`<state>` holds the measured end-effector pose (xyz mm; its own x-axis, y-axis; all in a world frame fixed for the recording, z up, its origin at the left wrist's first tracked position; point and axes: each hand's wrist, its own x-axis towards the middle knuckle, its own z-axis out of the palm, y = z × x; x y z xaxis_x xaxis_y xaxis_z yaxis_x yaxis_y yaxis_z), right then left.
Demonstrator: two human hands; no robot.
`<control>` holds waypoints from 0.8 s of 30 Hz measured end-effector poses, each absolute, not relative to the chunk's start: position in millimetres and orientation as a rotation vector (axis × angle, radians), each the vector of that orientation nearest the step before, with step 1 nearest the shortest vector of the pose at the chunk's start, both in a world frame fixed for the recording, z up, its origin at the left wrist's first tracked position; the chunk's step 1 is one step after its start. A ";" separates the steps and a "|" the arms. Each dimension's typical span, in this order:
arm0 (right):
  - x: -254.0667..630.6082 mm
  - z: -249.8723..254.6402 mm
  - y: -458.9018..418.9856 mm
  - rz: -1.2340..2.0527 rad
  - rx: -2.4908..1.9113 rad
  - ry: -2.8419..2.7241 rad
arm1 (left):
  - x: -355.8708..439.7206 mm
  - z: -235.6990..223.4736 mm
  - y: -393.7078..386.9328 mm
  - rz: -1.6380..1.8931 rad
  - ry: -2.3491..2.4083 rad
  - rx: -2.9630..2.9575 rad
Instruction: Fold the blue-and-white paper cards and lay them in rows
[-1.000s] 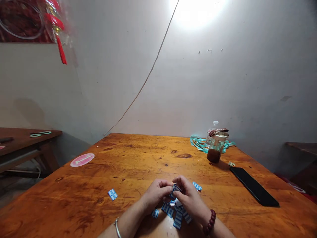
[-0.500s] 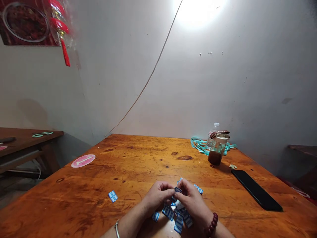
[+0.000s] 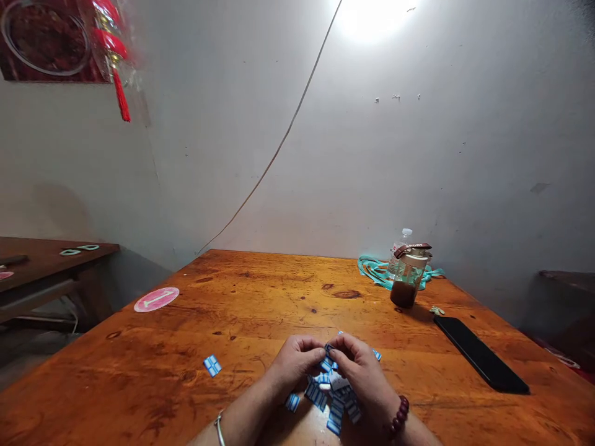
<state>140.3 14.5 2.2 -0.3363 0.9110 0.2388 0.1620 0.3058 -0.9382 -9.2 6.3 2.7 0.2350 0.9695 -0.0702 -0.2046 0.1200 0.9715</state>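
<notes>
My left hand and my right hand meet above the near part of the table, fingertips pinched together. Between them is a small blue-and-white piece, mostly covered by the fingers. Beneath the hands lies a loose pile of similar blue-and-white striped pieces, some overlapping and partly hidden by my right hand. One striped piece rests close to my left wrist. Farther left, a flat blue-and-white piece lies alone on the wood.
The wooden table reaches a grey wall. At right are a black phone, a strapped bottle with dark liquid, a clear plastic bottle and turquoise ribbon. A round pink sticker is at left.
The small piece between my fingertips has shifted slightly up and left and is turned differently. My fingers have moved a little; more of the pile shows below them.
</notes>
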 end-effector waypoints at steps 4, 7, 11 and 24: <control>139.3 1.3 14.1 1.107 -0.928 -1.641 | -8.8 5.5 3.4 1.038 0.825 0.965; 137.8 4.0 12.2 1.111 -0.903 -1.577 | -9.3 7.7 0.6 0.955 0.706 0.890; 134.5 3.8 11.6 1.050 -0.912 -1.563 | -12.2 5.8 -0.5 0.916 0.647 0.847; 134.8 6.2 4.9 0.667 -0.825 -1.845 | -15.9 10.3 3.4 0.792 0.637 0.656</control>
<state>134.8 4.9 6.2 -0.2990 0.7798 0.5500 0.2480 0.6200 -0.7443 -15.9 3.4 10.3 0.5434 0.7973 -0.2628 -0.4278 0.5323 0.7305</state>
